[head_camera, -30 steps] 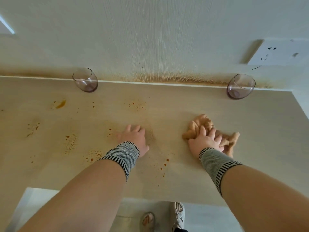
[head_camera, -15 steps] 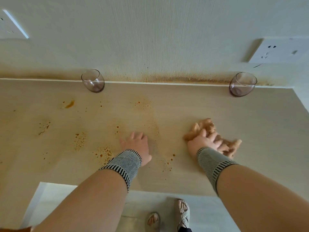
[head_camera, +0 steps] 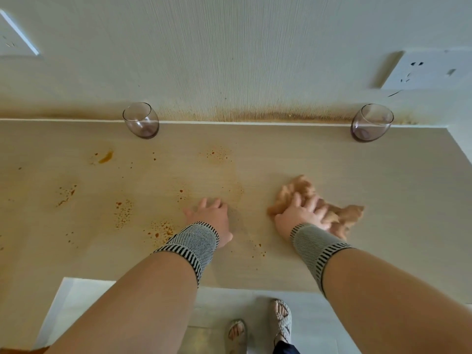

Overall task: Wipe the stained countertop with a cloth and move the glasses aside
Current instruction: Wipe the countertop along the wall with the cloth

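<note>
Since a second ago the right hand [head_camera: 302, 215], fingers spread flat and pressing on the crumpled tan cloth [head_camera: 316, 200], has hardly shifted it, while the open left hand [head_camera: 212, 215] stays braced flat on the beige countertop [head_camera: 383, 200]. The job looks early: orange-brown stains [head_camera: 122, 210] are spattered left of the cloth, unwiped, though both glasses, the left glass [head_camera: 141, 120] and the right glass [head_camera: 371, 123], already stand back against the wall. Beyond, the wall's base is stained, a socket [head_camera: 431, 70] sits at right, and sandalled feet [head_camera: 279, 318] show on pale floor.
</note>
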The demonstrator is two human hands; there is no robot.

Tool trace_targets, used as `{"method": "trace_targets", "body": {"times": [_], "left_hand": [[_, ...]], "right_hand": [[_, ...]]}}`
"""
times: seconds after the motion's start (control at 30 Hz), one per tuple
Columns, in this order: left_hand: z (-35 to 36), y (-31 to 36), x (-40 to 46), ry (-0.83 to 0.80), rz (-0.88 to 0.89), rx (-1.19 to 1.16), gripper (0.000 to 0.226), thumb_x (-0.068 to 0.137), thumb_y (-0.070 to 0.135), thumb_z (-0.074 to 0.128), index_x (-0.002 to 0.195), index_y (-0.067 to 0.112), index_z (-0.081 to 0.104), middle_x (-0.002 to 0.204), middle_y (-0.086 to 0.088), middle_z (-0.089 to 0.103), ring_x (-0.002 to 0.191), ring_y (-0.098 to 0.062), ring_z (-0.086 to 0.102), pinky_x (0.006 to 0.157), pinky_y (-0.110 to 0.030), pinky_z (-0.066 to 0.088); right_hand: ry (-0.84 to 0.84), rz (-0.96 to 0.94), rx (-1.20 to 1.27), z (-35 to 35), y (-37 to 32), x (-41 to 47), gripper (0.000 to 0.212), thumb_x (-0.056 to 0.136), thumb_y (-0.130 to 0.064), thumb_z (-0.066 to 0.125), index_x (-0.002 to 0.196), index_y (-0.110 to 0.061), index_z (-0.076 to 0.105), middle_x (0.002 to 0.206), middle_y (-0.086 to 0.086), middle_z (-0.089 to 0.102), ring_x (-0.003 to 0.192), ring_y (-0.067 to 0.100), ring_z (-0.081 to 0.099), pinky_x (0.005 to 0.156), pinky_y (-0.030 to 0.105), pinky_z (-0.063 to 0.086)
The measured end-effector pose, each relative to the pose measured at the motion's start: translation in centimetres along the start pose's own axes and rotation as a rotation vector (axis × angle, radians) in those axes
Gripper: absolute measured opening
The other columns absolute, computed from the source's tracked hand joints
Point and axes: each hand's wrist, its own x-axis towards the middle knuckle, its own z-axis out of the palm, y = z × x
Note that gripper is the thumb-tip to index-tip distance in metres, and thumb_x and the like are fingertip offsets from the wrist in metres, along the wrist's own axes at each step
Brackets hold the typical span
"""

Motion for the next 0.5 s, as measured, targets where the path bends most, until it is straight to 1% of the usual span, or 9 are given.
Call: {"method": "trace_targets", "body": {"times": [0.1,0.13,0.17,0.2,0.3,0.37,0.4,0.43,0.5], "left_hand": [[-0.2,0.0,-0.1,0.019,0.014,0.008,0.085,0.092,0.047,0.057,0.158,0.023,0.009,0.166,0.005,0.0,0.151,-0.029,-0.004,0.113,-0.07,0.008],[-0.1,0.0,-0.1,0.028,0.017,0.008,0.085,0.092,0.048,0.057,0.158,0.023,0.01,0.166,0.006,0.0,0.151,-0.029,-0.004,0.113,-0.07,0.009],[-0.1,-0.1,-0.1,0.034,0.019,0.007,0.085,0.092,0.049,0.057,0.158,0.023,0.011,0.166,0.006,0.001,0.151,-0.028,-0.003,0.113,-0.069,0.009],[0.0,-0.2,-0.1,0.036,0.021,0.003,0.085,0.092,0.05,0.057,0.158,0.024,0.011,0.165,0.007,0.001,0.151,-0.029,-0.003,0.113,-0.069,0.009],[0.2,-0.4,0.0,0.02,0.021,-0.009,0.085,0.092,0.051,0.056,0.158,0.025,0.008,0.166,0.007,-0.002,0.151,-0.029,-0.004,0.114,-0.069,0.008],[0.3,-0.4,0.0,0.015,0.024,-0.014,0.086,0.092,0.05,0.056,0.158,0.025,0.007,0.165,0.006,-0.003,0.151,-0.03,-0.005,0.114,-0.069,0.008],[0.3,-0.4,0.1,0.019,0.025,-0.015,0.086,0.092,0.051,0.057,0.158,0.025,0.007,0.165,0.006,-0.003,0.151,-0.03,-0.005,0.114,-0.069,0.008],[0.3,-0.4,0.2,0.022,0.026,-0.014,0.087,0.092,0.051,0.057,0.158,0.025,0.007,0.165,0.006,-0.003,0.151,-0.03,-0.005,0.114,-0.069,0.008],[0.2,-0.4,0.3,0.014,0.025,-0.01,0.089,0.091,0.052,0.058,0.158,0.025,0.007,0.165,0.007,-0.003,0.151,-0.029,-0.006,0.114,-0.07,0.007]], "right_hand": [[-0.068,-0.433,-0.164,1.5,-1.7,-1.4,0.077,0.096,-0.032,0.049,0.157,-0.039,0.001,0.164,0.0,-0.018,0.15,0.032,-0.016,0.119,0.061,-0.002],[-0.078,-0.506,-0.192,1.7,-1.4,-1.3,0.076,0.096,-0.03,0.048,0.156,-0.042,0.003,0.164,-0.004,-0.017,0.15,0.029,-0.016,0.12,0.059,-0.001],[-0.064,-0.516,-0.189,1.6,-0.7,-0.9,0.076,0.094,-0.033,0.049,0.156,-0.043,0.005,0.165,-0.006,-0.015,0.151,0.027,-0.014,0.121,0.056,0.002],[-0.027,-0.463,-0.155,1.3,0.3,-0.3,0.077,0.092,-0.039,0.051,0.155,-0.043,0.007,0.165,-0.005,-0.011,0.151,0.027,-0.011,0.121,0.055,0.005],[0.089,-0.061,0.026,0.4,3.1,0.9,0.085,0.087,-0.057,0.051,0.156,-0.035,0.006,0.165,0.003,-0.007,0.151,0.034,-0.005,0.119,0.057,0.011],[0.083,0.103,0.057,0.0,2.9,0.9,0.086,0.089,-0.059,0.047,0.157,-0.03,0.002,0.165,0.007,-0.011,0.15,0.038,-0.006,0.118,0.059,0.012],[0.068,0.109,0.037,0.0,2.1,0.6,0.086,0.091,-0.058,0.047,0.158,-0.029,0.001,0.165,0.008,-0.013,0.15,0.039,-0.007,0.118,0.06,0.011],[0.04,0.059,0.016,0.1,1.2,0.0,0.085,0.093,-0.056,0.047,0.158,-0.03,-0.001,0.164,0.008,-0.015,0.15,0.039,-0.008,0.118,0.061,0.008],[-0.007,-0.195,-0.078,1.3,-0.5,-1.3,0.08,0.096,-0.046,0.048,0.157,-0.033,-0.002,0.164,0.005,-0.017,0.15,0.037,-0.012,0.119,0.061,0.001]]}}
